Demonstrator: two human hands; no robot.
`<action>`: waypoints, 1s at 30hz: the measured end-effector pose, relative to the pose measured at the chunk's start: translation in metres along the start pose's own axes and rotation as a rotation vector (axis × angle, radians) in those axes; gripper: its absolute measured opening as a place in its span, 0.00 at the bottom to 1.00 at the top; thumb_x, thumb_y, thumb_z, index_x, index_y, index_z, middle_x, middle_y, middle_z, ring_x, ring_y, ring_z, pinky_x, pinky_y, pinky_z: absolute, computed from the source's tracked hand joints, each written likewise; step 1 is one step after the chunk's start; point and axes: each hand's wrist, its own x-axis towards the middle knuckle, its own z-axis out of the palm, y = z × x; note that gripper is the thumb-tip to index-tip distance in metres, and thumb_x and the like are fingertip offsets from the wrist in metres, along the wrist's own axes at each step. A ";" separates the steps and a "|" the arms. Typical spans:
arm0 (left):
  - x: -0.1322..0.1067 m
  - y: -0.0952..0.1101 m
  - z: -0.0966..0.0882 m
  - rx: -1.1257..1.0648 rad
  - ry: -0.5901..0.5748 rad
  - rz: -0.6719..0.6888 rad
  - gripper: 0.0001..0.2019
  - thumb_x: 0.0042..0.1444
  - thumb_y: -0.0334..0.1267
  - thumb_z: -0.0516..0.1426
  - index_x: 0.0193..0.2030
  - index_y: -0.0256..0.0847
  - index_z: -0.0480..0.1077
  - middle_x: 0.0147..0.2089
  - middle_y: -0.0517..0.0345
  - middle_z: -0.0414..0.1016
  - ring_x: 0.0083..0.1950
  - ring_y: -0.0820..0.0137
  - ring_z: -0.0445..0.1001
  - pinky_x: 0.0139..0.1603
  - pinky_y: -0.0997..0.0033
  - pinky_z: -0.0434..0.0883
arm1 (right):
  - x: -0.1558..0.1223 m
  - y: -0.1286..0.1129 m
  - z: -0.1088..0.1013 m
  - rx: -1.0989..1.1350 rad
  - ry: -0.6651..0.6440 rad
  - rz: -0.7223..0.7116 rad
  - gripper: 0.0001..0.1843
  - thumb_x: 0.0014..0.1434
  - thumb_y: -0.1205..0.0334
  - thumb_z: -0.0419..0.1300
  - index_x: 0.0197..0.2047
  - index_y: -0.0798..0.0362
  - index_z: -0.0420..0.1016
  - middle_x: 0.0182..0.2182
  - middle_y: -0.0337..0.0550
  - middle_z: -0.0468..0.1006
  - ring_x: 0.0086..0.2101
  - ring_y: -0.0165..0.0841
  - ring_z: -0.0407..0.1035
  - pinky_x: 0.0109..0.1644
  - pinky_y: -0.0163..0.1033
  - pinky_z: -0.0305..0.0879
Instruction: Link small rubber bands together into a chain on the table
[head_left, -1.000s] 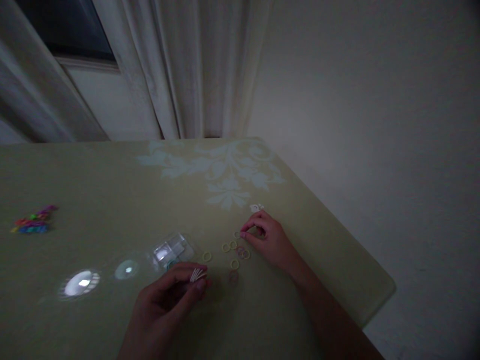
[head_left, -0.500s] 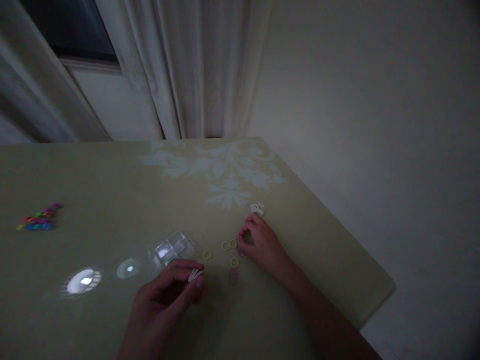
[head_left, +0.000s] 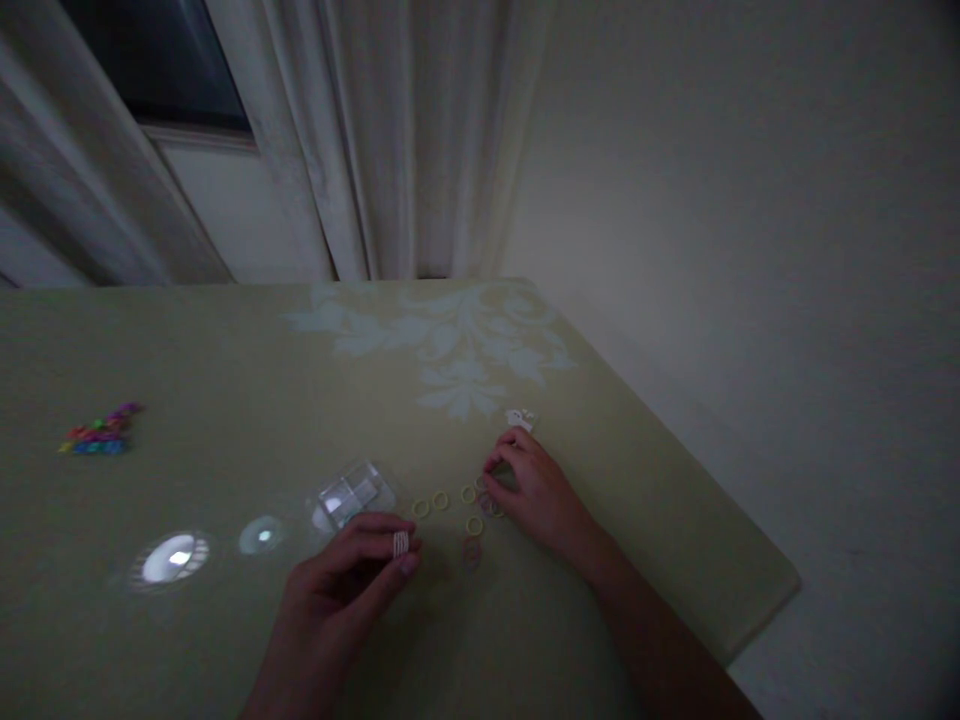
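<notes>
My left hand (head_left: 341, 585) is closed in a pinch on a small stack of thin white rings (head_left: 401, 544), held between thumb and fingers above the near part of the table. To its right, my right hand (head_left: 544, 500) reaches down to a loose group of small rings, its thumb and index finger close together. Whatever lies between those fingertips is too small and dim to make out. Several pale yellow rings (head_left: 475, 534) and some pinkish rings (head_left: 472, 552) lie flat between the hands. Just beyond my right fingers is a little pile of white pieces (head_left: 520, 418).
A clear plastic compartment box (head_left: 352, 495) lies behind my left hand. Farther left on the table (head_left: 225, 380) sits a heap of small multicoloured pieces (head_left: 101, 434). Light reflections show on the glossy top. Curtains (head_left: 420, 140) and a wall stand behind the table.
One yellow ring now lies farther left, nearer the ring by the box. The white stack in my left hand has turned to show its stripes more squarely. The view has shifted slightly.
</notes>
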 end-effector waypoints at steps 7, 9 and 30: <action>-0.002 -0.002 -0.001 0.022 -0.055 -0.029 0.06 0.52 0.45 0.69 0.31 0.48 0.86 0.43 0.50 0.85 0.44 0.61 0.85 0.42 0.70 0.82 | 0.001 0.001 0.005 -0.123 -0.013 0.000 0.06 0.59 0.72 0.64 0.34 0.54 0.73 0.40 0.45 0.72 0.42 0.38 0.70 0.49 0.43 0.67; -0.001 -0.001 -0.001 0.016 -0.056 -0.037 0.06 0.53 0.45 0.69 0.31 0.48 0.86 0.44 0.50 0.86 0.44 0.61 0.85 0.42 0.70 0.82 | 0.000 -0.003 0.004 -0.106 0.025 -0.014 0.07 0.58 0.73 0.63 0.34 0.53 0.71 0.39 0.45 0.72 0.41 0.39 0.69 0.49 0.44 0.67; -0.006 -0.005 0.007 -0.030 -0.139 0.006 0.03 0.57 0.39 0.68 0.33 0.47 0.84 0.39 0.55 0.83 0.41 0.66 0.83 0.41 0.75 0.80 | -0.030 -0.054 0.025 0.365 0.137 -0.384 0.07 0.58 0.67 0.64 0.41 0.49 0.74 0.43 0.46 0.73 0.44 0.37 0.73 0.48 0.40 0.73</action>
